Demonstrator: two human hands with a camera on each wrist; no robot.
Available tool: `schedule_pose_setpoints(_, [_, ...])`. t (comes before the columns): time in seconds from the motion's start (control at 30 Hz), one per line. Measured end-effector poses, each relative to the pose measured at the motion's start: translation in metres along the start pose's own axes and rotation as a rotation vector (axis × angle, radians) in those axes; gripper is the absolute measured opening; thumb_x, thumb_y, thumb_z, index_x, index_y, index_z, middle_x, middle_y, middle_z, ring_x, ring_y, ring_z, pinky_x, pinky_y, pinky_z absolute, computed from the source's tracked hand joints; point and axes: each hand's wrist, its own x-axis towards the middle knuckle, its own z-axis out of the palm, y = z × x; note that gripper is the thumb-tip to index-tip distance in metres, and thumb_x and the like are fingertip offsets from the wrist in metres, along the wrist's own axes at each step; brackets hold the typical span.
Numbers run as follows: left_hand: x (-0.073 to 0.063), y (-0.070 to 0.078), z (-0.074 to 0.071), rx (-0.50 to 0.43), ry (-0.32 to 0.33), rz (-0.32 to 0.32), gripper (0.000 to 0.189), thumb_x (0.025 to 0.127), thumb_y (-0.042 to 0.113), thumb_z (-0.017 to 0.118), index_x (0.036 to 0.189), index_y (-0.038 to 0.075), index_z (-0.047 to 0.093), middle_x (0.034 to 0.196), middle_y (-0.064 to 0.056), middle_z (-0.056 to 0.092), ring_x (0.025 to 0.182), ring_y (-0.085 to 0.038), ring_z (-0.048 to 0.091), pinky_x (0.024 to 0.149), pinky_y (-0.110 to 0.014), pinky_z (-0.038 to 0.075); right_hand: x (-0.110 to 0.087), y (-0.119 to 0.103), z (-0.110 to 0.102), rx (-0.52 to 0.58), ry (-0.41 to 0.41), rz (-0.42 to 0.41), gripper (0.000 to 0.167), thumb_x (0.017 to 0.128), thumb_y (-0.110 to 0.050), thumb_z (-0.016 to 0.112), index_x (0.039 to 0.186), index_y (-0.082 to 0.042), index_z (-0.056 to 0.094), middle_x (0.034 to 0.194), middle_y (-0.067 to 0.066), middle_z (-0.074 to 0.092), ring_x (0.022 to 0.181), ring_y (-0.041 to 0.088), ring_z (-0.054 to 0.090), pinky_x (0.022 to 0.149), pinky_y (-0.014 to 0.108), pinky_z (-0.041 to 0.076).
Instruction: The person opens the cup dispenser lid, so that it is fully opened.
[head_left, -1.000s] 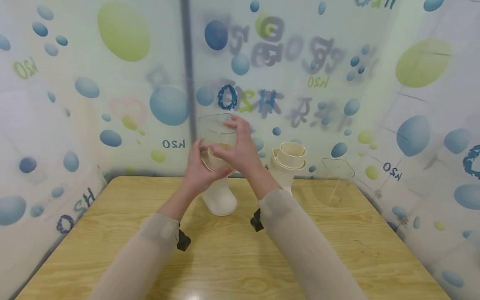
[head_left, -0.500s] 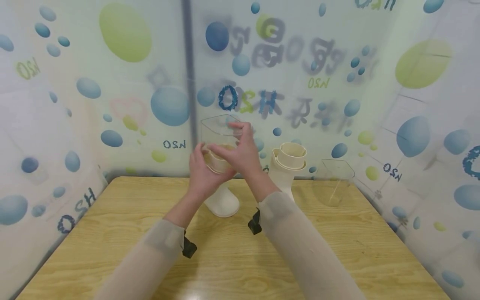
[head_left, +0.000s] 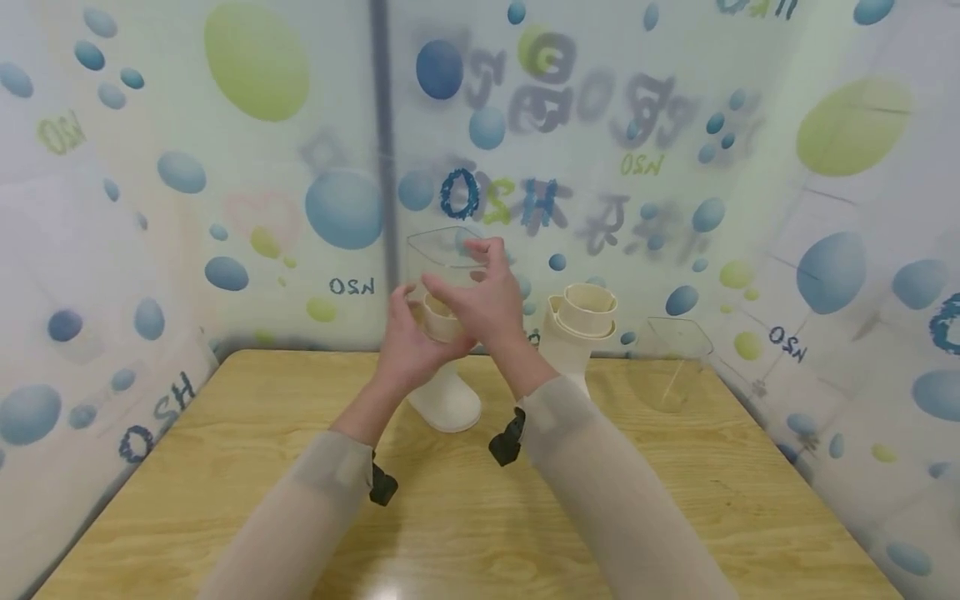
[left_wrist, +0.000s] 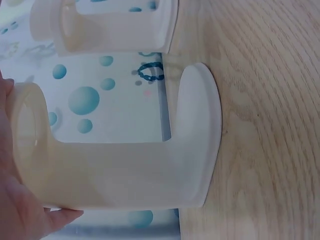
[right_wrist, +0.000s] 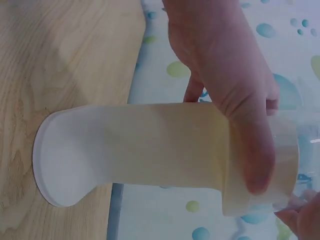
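Note:
In the head view, a cream plastic stand [head_left: 447, 400] with a wide foot and a round collar stands upright on the table. My left hand [head_left: 416, 346] grips it at the collar; the thumb [right_wrist: 257, 165] lies across the collar's front in the right wrist view. Above the collar sits a clear, square-rimmed plastic container [head_left: 438, 250], its lower part at the collar. My right hand [head_left: 489, 304] holds this container from the right side, thumb toward the front and fingers curled at its far side. The hands hide much of the joint between container and stand.
A second cream stand [head_left: 585, 317] with an open round collar stands to the right, behind my right forearm. Farther right, another clear container [head_left: 670, 367] rests on the wooden table [head_left: 465, 517]. Patterned curtains [head_left: 337, 208] hang close behind and at both sides.
The clear container has turned slightly, its rim corners shifting. Both hands have moved a little right with it, and the right thumb has lifted slightly. The stand's foot has shifted slightly right in view.

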Motion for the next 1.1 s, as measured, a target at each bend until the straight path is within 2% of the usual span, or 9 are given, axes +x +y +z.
schedule_pose_setpoints(0.13, [0.001, 0.001, 0.002, 0.024, -0.008, 0.002, 0.134, 0.072, 0.054, 0.099, 0.169, 0.017, 0.014, 0.165, -0.019, 0.034, 0.139, -0.042, 0.051, 0.114, -0.063, 0.049, -0.001, -0.003, -0.004, -0.084, 0.000, -0.005, 0.077, 0.086, -0.058, 0.087, 0.145, -0.024, 0.050, 0.157, 0.000, 0.062, 0.131, 0.033, 0.068, 0.096, 0.051, 0.062])
schedule_pose_setpoints(0.27, [0.001, 0.000, 0.002, 0.012, -0.024, -0.011, 0.133, 0.072, 0.050, 0.100, 0.170, 0.019, 0.015, 0.164, -0.019, 0.036, 0.136, -0.041, 0.052, 0.110, -0.062, 0.052, -0.002, -0.006, -0.006, -0.066, 0.013, 0.041, 0.074, 0.086, -0.059, 0.087, 0.141, -0.025, 0.052, 0.157, 0.000, 0.062, 0.132, 0.034, 0.069, 0.096, 0.053, 0.061])
schedule_pose_setpoints(0.37, [0.000, -0.003, -0.002, -0.007, -0.027, -0.020, 0.134, 0.073, 0.046, 0.101, 0.170, 0.019, 0.014, 0.165, -0.020, 0.036, 0.137, -0.041, 0.052, 0.111, -0.062, 0.051, -0.003, -0.010, -0.004, -0.094, -0.015, 0.028, 0.074, 0.086, -0.061, 0.085, 0.142, -0.025, 0.053, 0.156, -0.002, 0.063, 0.132, 0.031, 0.069, 0.092, 0.050, 0.061])
schedule_pose_setpoints(0.5, [0.001, -0.006, -0.008, -0.007, -0.035, -0.007, 0.134, 0.073, 0.045, 0.101, 0.171, 0.019, 0.013, 0.164, -0.022, 0.036, 0.137, -0.041, 0.051, 0.112, -0.062, 0.050, -0.003, -0.016, -0.002, -0.162, -0.016, -0.017, 0.073, 0.087, -0.063, 0.083, 0.141, -0.023, 0.055, 0.151, -0.001, 0.068, 0.111, 0.026, 0.072, 0.077, 0.041, 0.059])
schedule_pose_setpoints(0.6, [0.002, -0.006, -0.011, -0.002, -0.040, 0.004, 0.134, 0.073, 0.047, 0.101, 0.171, 0.019, 0.014, 0.162, -0.022, 0.038, 0.135, -0.041, 0.051, 0.111, -0.063, 0.051, -0.001, -0.020, -0.003, -0.154, 0.008, 0.003, 0.071, 0.088, -0.064, 0.083, 0.138, -0.023, 0.056, 0.151, 0.001, 0.069, 0.089, 0.024, 0.069, 0.069, 0.036, 0.052])
schedule_pose_setpoints(0.77, [0.003, -0.006, -0.011, 0.028, -0.051, 0.009, 0.135, 0.073, 0.050, 0.100, 0.171, 0.017, 0.013, 0.161, -0.021, 0.039, 0.132, -0.041, 0.053, 0.108, -0.061, 0.053, -0.001, -0.022, -0.005, -0.202, 0.000, -0.017, 0.069, 0.087, -0.064, 0.083, 0.138, -0.024, 0.060, 0.139, 0.001, 0.075, 0.074, 0.021, 0.063, 0.061, 0.037, 0.049])
schedule_pose_setpoints(0.87, [0.004, -0.006, -0.010, 0.042, -0.057, 0.008, 0.136, 0.073, 0.051, 0.099, 0.171, 0.017, 0.012, 0.161, -0.021, 0.040, 0.131, -0.040, 0.054, 0.106, -0.060, 0.054, 0.000, -0.021, -0.007, -0.225, 0.012, -0.041, 0.068, 0.087, -0.064, 0.083, 0.138, -0.023, 0.061, 0.133, 0.001, 0.078, 0.070, 0.023, 0.062, 0.059, 0.036, 0.048])
schedule_pose_setpoints(0.97, [0.004, -0.006, -0.009, 0.037, -0.061, 0.006, 0.135, 0.073, 0.052, 0.099, 0.172, 0.018, 0.013, 0.160, -0.021, 0.041, 0.130, -0.041, 0.055, 0.105, -0.061, 0.054, 0.001, -0.021, -0.010, -0.201, 0.023, -0.010, 0.068, 0.087, -0.065, 0.082, 0.138, -0.024, 0.061, 0.126, 0.003, 0.079, 0.074, 0.023, 0.064, 0.064, 0.037, 0.048])
schedule_pose_setpoints(1.1, [0.005, -0.004, -0.009, 0.019, -0.067, -0.002, 0.136, 0.073, 0.050, 0.100, 0.172, 0.019, 0.012, 0.161, -0.022, 0.040, 0.131, -0.041, 0.054, 0.107, -0.061, 0.054, 0.001, -0.023, -0.011, -0.233, -0.001, -0.021, 0.067, 0.087, -0.066, 0.081, 0.138, -0.026, 0.062, 0.133, 0.000, 0.077, 0.083, 0.022, 0.067, 0.066, 0.038, 0.051])
